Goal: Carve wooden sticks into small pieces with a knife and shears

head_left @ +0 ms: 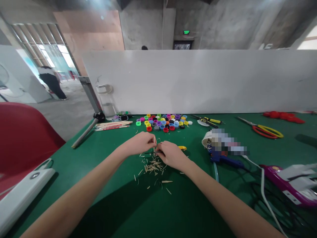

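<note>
Pinched between the fingers of my left hand (pixel 141 143) is a thin, pale wooden stick (pixel 154 145), held upright. My right hand (pixel 172 154) is closed on a knife, whose narrow dark blade (pixel 150 153) points left and meets the lower part of the stick. Behind that hand a yellow ridged piece (pixel 182 148) shows; whether it is the knife's handle I cannot tell. Wood shavings (pixel 154 166) lie heaped below both hands, with a short tapered wood piece (pixel 166 181) nearer to me on the green table (pixel 116 198).
Colourful bottle caps (pixel 162 123) spread along the back, beside bundled sticks (pixel 114 125). At right are pliers (pixel 208 121), scissors (pixel 266 130), a blue glue gun (pixel 226 160), a white cup (pixel 206 139) and a purple power strip (pixel 287 185). A white panel (pixel 198 82) borders the table.
</note>
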Motion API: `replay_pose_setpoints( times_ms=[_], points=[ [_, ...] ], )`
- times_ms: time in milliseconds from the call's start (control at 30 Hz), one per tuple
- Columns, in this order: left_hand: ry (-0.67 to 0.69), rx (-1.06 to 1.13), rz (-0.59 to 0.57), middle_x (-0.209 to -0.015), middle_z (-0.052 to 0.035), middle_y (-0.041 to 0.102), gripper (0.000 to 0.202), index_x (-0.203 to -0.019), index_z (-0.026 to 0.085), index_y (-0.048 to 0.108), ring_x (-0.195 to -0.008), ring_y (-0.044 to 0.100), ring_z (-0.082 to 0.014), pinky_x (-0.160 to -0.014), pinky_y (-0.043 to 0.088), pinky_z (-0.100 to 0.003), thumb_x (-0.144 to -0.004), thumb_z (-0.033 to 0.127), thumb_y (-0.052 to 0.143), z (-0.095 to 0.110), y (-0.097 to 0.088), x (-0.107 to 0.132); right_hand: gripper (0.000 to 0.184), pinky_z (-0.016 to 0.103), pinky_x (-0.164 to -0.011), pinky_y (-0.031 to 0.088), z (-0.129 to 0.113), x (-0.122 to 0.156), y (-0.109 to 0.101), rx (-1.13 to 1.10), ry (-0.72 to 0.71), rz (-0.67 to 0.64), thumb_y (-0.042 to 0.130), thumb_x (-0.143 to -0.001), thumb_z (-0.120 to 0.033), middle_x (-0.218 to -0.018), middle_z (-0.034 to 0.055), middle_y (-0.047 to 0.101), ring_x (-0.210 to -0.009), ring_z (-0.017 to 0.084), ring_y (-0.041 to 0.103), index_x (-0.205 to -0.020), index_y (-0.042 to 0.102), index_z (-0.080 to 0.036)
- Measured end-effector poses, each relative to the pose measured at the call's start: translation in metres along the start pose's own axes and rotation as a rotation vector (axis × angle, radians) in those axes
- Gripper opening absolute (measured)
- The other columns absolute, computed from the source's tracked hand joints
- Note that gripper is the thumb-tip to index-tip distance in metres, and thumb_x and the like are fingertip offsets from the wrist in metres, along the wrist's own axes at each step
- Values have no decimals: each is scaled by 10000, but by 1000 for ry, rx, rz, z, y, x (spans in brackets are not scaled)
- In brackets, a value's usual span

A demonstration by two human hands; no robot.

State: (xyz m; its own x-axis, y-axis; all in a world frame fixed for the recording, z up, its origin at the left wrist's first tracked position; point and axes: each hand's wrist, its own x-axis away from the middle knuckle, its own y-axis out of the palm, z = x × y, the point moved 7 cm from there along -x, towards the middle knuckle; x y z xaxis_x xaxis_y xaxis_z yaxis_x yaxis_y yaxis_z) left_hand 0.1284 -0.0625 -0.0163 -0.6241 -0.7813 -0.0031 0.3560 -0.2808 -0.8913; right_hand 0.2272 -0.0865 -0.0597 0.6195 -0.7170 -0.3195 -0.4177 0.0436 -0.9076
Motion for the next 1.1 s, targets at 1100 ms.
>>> replay_pose_setpoints(
  times_ms=[1100],
  points=[
    [-108, -144, -23, -688, -39, 602, 253, -761, 204, 552, -589, 518, -155, -507, 306, -277, -864, 322, 354, -9, 3, -2, 185, 388, -855, 379, 219, -132, -13, 282, 624, -115, 548, -765, -214, -1018, 108, 669, -1017, 268, 571, -876, 695, -226]
  ],
)
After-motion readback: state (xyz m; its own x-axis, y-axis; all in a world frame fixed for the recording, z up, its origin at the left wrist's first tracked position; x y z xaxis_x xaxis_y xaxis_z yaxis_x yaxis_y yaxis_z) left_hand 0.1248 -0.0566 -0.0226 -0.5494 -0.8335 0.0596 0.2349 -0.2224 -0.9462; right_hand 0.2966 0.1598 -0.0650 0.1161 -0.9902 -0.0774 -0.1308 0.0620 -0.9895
